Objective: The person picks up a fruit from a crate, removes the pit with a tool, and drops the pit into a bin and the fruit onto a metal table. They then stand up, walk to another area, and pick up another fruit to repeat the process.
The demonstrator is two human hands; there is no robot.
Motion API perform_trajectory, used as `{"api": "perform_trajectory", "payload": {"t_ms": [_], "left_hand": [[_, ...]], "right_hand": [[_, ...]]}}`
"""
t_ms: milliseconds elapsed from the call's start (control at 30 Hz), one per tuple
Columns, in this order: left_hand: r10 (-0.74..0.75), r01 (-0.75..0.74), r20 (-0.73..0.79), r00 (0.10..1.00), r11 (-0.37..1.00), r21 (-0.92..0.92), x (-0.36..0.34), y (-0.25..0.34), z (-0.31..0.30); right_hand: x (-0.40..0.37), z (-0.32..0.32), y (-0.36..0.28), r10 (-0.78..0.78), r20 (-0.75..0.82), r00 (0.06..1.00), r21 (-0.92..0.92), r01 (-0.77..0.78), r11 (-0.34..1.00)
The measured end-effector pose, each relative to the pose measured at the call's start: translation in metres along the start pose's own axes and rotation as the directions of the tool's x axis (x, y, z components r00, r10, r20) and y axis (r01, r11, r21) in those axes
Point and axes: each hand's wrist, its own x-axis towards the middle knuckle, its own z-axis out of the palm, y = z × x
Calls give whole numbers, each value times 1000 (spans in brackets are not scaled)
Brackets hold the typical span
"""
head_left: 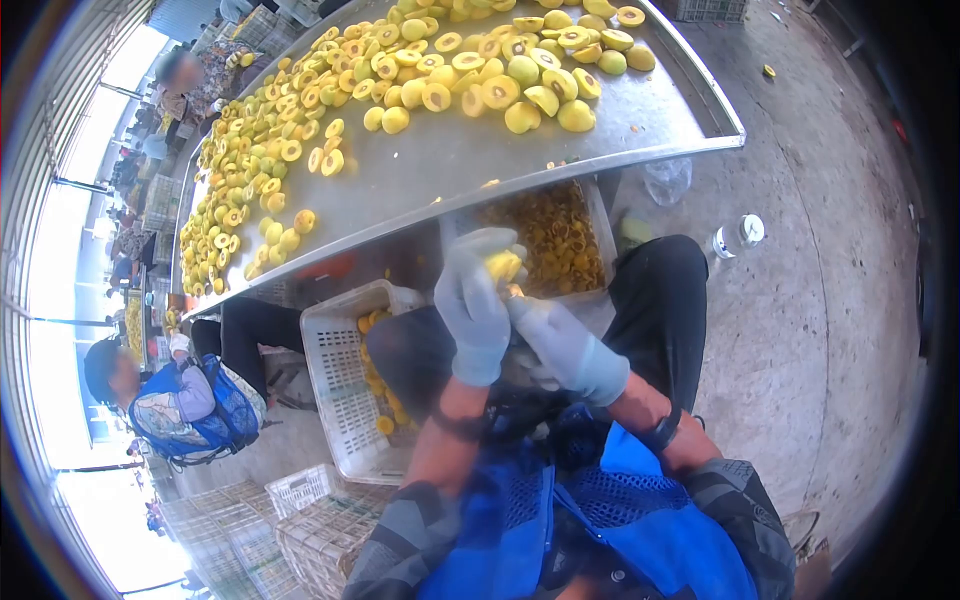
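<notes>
Yellow fruit piece in left hand's grip

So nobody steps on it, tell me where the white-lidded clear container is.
In the head view, the clear container is on the floor at the person's right, just beyond the right knee and near the crumpled clear plastic bag.

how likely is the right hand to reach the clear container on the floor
Probably not directly: the right hand is busy at the fruit, and the right knee stands between it and the clear container.
</notes>
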Motion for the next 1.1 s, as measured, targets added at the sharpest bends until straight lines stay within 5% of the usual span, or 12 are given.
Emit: {"api": "perform_trajectory", "payload": {"t_ms": [133,200,267,333,433,500,567,633,733,800,1000,1100], "left_hand": [[66,-72,72,995,993,92,4,0,-4],[57,-70,95,994,987,146,6,-7,-10],[-10,2,58,998,990,142,3,-10,-10],[-29,15,69,997,980,200,4,-11,-11],[-93,63,130,987,974,217,9,-5,-13],[-238,239,168,957,971,15,15,8,-11],[33,-100,235,971,955,280,18,2,-14],[48,-150,344,938,949,276,23,-6,-19],[-159,184,488,858,983,-4,29,-13,-31],[-184,285,533,826,952,-113,30,-18,-34],[-365,362,274,890,930,64,20,-26,-29],[-437,433,122,891,899,58,16,-32,-23]], "right_hand": [[0,-7,2,129,112,985,110,-142,984],[7,-2,15,-200,34,979,-170,202,964],[8,-1,16,-207,19,978,-203,206,957],[6,-6,7,112,49,993,19,-113,993],[5,-14,6,163,176,971,149,-190,971],[6,-21,11,133,239,962,166,-175,971],[8,-26,16,109,295,949,189,-170,967],[10,-28,20,88,338,937,219,-169,961],[16,-33,28,89,423,902,277,-222,935],[14,-28,21,150,307,940,186,-214,959],[19,-17,20,105,14,994,11,-105,994],[46,-23,51,-272,-90,958,-253,242,937]]}}
